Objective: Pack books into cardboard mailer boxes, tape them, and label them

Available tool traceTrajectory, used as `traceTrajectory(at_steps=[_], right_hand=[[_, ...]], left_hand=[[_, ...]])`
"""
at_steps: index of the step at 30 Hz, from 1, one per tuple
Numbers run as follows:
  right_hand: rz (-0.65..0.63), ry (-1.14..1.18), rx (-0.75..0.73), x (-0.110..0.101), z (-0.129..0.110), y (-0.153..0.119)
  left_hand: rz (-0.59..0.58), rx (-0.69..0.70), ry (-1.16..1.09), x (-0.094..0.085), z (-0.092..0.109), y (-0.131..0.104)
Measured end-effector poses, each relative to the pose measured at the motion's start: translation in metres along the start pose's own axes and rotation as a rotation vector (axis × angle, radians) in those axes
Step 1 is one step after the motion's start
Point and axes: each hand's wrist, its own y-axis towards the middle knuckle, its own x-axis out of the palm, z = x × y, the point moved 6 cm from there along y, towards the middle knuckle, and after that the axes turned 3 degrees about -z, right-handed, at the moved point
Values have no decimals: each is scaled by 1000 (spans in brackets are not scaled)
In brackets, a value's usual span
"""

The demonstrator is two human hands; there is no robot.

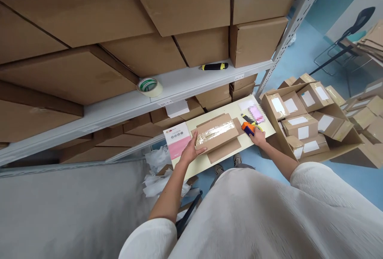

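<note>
A small cardboard box (pixel 218 133) with shiny tape along its top lies on flat cardboard on a pale yellow board (pixel 191 173). My left hand (pixel 191 149) grips the box at its left end, thumb along the near side. My right hand (pixel 257 136) is closed on an orange and dark blue tape dispenser (pixel 249 128), right of the box. Just behind the dispenser lies a yellow and black cutter (pixel 247 118), beside a blurred pink item (pixel 256 113). A pink and white printed sheet (pixel 178 141) lies at the board's left end.
A metal shelf (pixel 185 79) full of large boxes runs behind the board, with a tape roll (pixel 149 87) and another cutter (pixel 214 66) on its edge. At the right stands a big open carton (pixel 348 143) holding several labelled boxes. Plastic wrapping (pixel 158 159) lies below left.
</note>
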Motion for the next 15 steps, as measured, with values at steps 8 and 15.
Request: traceTrajectory(at_steps=[8, 15], right_hand=[[86, 71, 82, 20, -9, 13], [145, 183, 98, 28, -6, 20]], left_hand=[[-3, 2, -21, -1, -2, 0], [-25, -21, 3, -4, 0, -2]])
